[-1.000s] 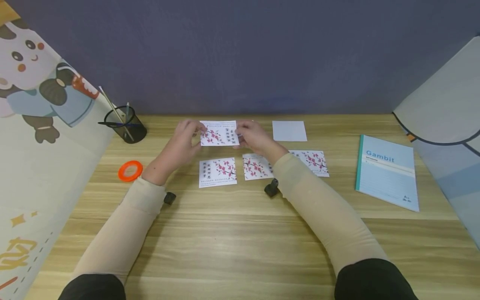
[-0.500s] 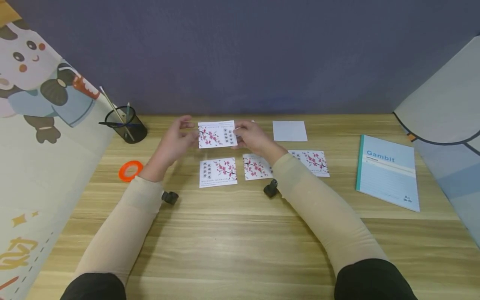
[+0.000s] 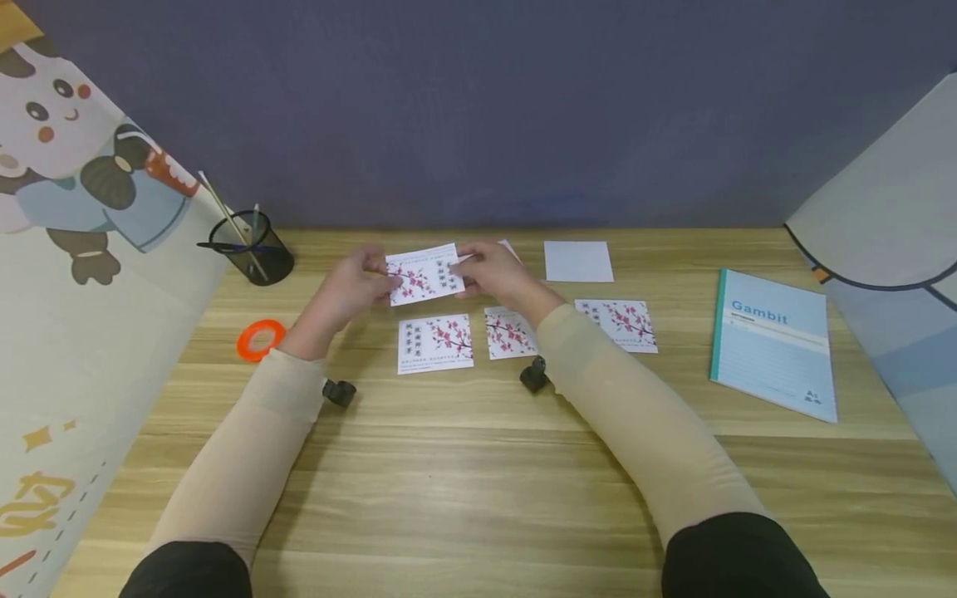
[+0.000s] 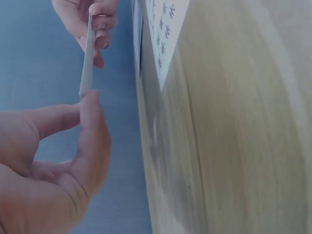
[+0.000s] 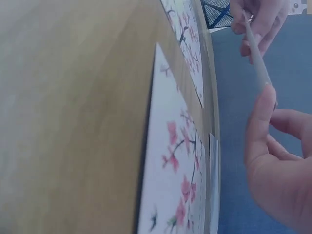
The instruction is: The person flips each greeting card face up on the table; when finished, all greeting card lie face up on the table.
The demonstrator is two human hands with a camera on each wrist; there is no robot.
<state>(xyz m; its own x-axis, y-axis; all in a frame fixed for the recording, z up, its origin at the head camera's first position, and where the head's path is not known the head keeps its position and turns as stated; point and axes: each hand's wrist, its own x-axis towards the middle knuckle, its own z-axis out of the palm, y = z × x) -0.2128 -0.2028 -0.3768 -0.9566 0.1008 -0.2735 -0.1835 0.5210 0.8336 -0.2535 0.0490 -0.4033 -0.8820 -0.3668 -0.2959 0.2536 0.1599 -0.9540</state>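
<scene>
A white card with pink blossom branches and dark lettering (image 3: 420, 278) is held above the table, its print upside down in the head view. My left hand (image 3: 345, 291) pinches its left edge between thumb and fingers. At the opposite edge, my right hand (image 3: 499, 278) pinches it too. Both wrist views show the card (image 4: 87, 63) nearly edge-on between the hands. Just below it on the table lies a matching card (image 3: 435, 343). Another blossom card (image 3: 508, 334) is partly covered by the right wrist, and a third (image 3: 624, 325) lies farther right.
A blank white card (image 3: 578, 262) lies at the back, with a white corner (image 3: 509, 247) showing behind the right hand. A black mesh pen holder (image 3: 262, 257) and an orange tape roll (image 3: 260, 340) are on the left. A blue notebook (image 3: 773, 345) lies on the right.
The left hand let go of the card's edge, then took hold of it again. The held card has shifted slightly left and toward me and is now tilted; the right hand moved with it.
</scene>
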